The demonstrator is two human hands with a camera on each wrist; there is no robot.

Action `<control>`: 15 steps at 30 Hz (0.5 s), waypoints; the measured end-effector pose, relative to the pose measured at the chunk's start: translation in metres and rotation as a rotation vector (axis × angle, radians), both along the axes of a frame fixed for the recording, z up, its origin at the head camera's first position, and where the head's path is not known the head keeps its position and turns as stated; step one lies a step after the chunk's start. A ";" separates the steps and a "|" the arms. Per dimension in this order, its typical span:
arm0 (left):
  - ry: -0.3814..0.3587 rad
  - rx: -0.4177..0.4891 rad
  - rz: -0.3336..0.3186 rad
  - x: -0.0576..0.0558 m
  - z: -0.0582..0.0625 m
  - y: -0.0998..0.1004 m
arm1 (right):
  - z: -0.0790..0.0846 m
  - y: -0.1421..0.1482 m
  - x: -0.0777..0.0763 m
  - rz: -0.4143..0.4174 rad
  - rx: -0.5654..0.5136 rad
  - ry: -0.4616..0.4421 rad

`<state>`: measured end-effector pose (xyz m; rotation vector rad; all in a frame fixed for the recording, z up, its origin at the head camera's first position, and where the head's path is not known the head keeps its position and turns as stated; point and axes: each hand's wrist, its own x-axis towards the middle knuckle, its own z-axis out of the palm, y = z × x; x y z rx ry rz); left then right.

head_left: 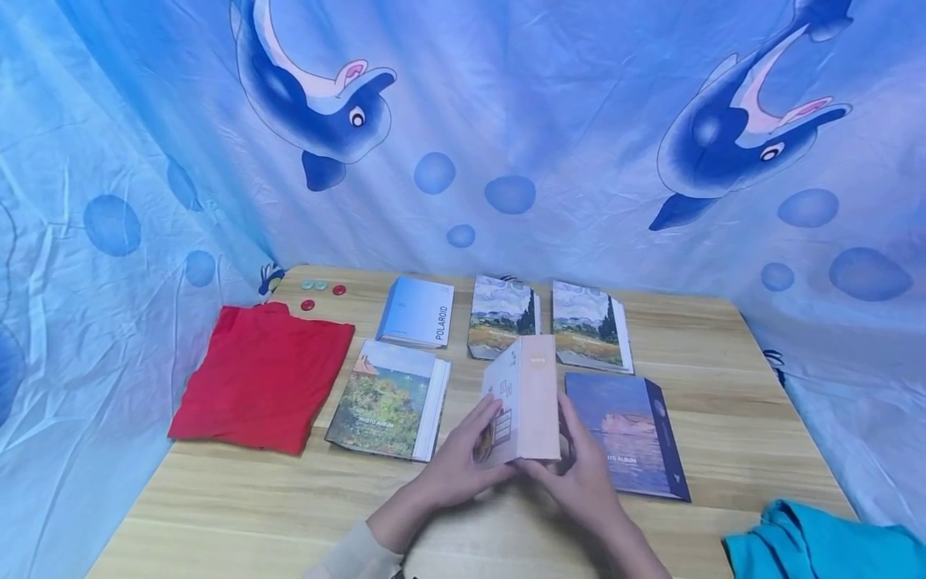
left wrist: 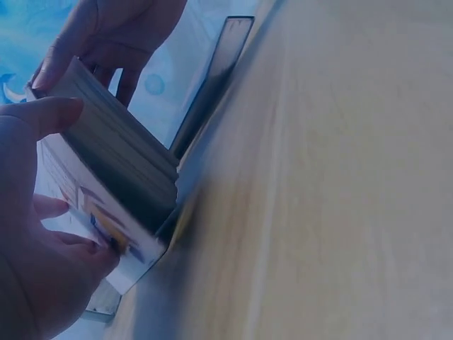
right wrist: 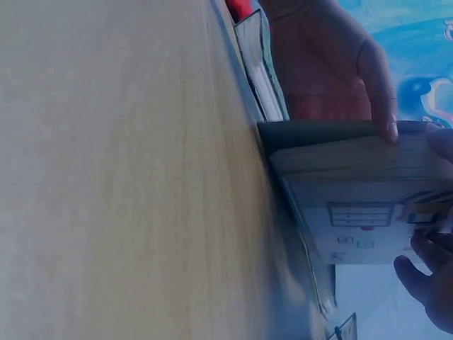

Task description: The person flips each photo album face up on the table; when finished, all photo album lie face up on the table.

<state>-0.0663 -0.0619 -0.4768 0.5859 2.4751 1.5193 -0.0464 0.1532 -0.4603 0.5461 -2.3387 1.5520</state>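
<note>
Head view. We see a pink photo album (head_left: 531, 402) standing upright on the wooden tabletop (head_left: 217, 515), held between both hands. The left hand (head_left: 463, 458) curls its fingers round the front cover; the right hand (head_left: 579, 470) grips the album's other side, thumb against the spine. Taking this album as our landmark: a dark blue photo album (head_left: 625, 434) lies just beside it on the right; a garden-scene photo album (head_left: 391, 398) lies near it on the left; a folded red cloth (head_left: 264, 378) lies farther left. Behind it we note two landscape-cover albums (head_left: 502, 316) (head_left: 589, 324), with a light blue Polaroid album (head_left: 418, 311) to their left and small red and green buttons (head_left: 321, 291) beyond the cloth. A teal cloth (head_left: 817, 539) lies well to its right at the near edge.

Left wrist view. The left hand (left wrist: 35, 234) holds the pink photo album (left wrist: 113, 191) by its cover, thumb over the top edge; the right hand (left wrist: 113, 35) grips the far side. The page edges face us.

Right wrist view. The right hand (right wrist: 432, 276) pinches the pink photo album (right wrist: 354, 205), fingers on the printed cover; the left hand (right wrist: 333, 64) closes on the opposite face. The album's lower edge meets the tabletop (right wrist: 120, 177).
</note>
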 end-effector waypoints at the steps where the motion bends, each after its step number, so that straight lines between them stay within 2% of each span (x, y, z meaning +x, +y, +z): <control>1: -0.001 0.013 -0.007 0.000 0.000 0.000 | 0.001 0.000 0.000 0.003 0.004 0.005; 4: -0.010 0.091 -0.045 -0.001 0.000 0.001 | 0.005 -0.002 0.000 0.005 0.018 0.012; 9: -0.022 0.286 -0.137 -0.004 0.000 0.003 | 0.007 -0.007 0.000 0.009 0.036 0.026; 12: -0.016 0.332 -0.154 -0.005 0.000 0.003 | 0.006 -0.009 -0.001 0.021 0.041 0.027; 15: 0.003 0.329 -0.141 -0.005 0.001 0.001 | 0.004 -0.012 -0.002 0.030 0.058 0.034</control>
